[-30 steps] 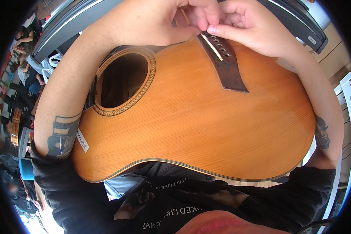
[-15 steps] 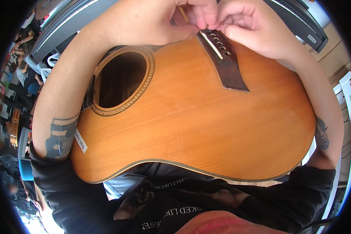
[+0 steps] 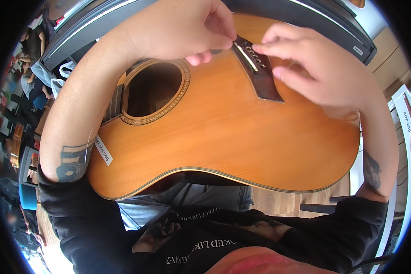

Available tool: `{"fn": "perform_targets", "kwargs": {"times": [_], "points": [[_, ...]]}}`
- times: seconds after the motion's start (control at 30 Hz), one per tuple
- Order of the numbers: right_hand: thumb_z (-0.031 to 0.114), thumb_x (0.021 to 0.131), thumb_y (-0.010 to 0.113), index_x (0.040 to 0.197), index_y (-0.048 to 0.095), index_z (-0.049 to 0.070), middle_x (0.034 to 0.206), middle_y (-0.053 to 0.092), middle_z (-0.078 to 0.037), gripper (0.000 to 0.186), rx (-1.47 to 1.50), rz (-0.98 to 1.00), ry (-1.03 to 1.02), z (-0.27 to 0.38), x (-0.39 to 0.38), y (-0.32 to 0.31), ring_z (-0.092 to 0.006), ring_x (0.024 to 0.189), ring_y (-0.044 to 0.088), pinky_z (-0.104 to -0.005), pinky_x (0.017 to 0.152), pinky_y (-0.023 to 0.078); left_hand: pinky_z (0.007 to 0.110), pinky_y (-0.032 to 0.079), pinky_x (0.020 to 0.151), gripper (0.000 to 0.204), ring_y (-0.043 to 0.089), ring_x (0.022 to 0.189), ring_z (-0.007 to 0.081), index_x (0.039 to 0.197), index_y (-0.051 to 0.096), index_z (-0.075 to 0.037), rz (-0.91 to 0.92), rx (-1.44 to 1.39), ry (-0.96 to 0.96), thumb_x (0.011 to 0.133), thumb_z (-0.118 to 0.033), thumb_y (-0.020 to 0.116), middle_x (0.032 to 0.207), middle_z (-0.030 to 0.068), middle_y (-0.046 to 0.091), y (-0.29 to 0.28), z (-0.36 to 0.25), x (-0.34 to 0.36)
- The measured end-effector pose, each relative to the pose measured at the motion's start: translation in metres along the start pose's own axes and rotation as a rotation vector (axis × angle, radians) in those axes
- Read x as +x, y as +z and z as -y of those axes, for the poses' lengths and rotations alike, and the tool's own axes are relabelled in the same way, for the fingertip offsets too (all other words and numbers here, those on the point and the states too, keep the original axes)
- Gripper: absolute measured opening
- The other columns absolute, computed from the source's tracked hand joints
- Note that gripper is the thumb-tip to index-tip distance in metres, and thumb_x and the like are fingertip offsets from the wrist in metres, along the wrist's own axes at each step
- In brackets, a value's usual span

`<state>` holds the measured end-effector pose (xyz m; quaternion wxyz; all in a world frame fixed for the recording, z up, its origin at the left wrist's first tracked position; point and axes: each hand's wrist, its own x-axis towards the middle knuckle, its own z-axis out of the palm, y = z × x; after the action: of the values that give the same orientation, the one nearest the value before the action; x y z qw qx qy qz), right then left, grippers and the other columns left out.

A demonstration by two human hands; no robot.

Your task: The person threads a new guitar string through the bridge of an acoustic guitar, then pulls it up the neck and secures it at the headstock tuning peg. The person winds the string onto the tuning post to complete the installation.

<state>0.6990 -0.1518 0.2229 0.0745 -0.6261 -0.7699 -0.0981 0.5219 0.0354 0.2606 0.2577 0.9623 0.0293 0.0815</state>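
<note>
An acoustic guitar body (image 3: 205,141) lies across my lap, its top facing up. Close to the far end of its dark bridge (image 3: 268,86), my left hand (image 3: 201,34) is closed in a pinch. What it holds, if anything, is too small to make out. My right hand (image 3: 310,61) hovers over the other side of the bridge with fingers apart, its index fingertip near the row of pin holes (image 3: 255,55). A pale saddle (image 3: 246,55) runs along the bridge. Left of it is the round sound hole (image 3: 154,89), no strings visible across it. Beside my left forearm shows a thin, pale line (image 3: 89,137).
Beyond the guitar stands a dark keyboard instrument (image 3: 306,20). A white label (image 3: 103,150) sits on the guitar's left part. At the far left are several people and a blue seat (image 3: 28,196). Cardboard boxes (image 3: 388,57) stand at the right, above wooden floor (image 3: 278,201).
My hands have come apart: the right has opened and drawn back to the right, the left has shifted slightly left. The guitar's near edge has moved away from me, uncovering floor.
</note>
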Motion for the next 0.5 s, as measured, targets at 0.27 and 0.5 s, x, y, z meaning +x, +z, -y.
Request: {"fn": "perform_targets", "kwargs": {"times": [0.27,0.5], "points": [[0.028,0.094,0.069,0.130,0.066,0.006,0.130,0.063,-0.009,0.042,-0.102,-0.015,-0.102,0.109,-0.021,0.004,-0.0278,0.108,0.065,-0.0395,0.088,0.052,0.028,0.049,0.066,0.023,0.061,0.071,0.0106,0.107,0.076,0.002,-0.148,0.297,0.216,0.091,-0.004,0.060,0.083,0.0093,0.073,0.016,0.063,-0.013],[0.034,0.097,0.062,0.148,0.054,0.030,0.139,0.062,-0.002,0.052,-0.621,-0.323,-0.092,0.162,-0.006,0.073,-0.0253,0.116,0.064,-0.0435,0.089,0.053,0.031,0.051,0.066,0.023,0.063,0.068,0.0195,0.111,0.075,0.000,-0.236,0.308,0.349,0.096,-0.001,0.058,0.092,0.0124,0.076,0.001,0.083,-0.073]]}}
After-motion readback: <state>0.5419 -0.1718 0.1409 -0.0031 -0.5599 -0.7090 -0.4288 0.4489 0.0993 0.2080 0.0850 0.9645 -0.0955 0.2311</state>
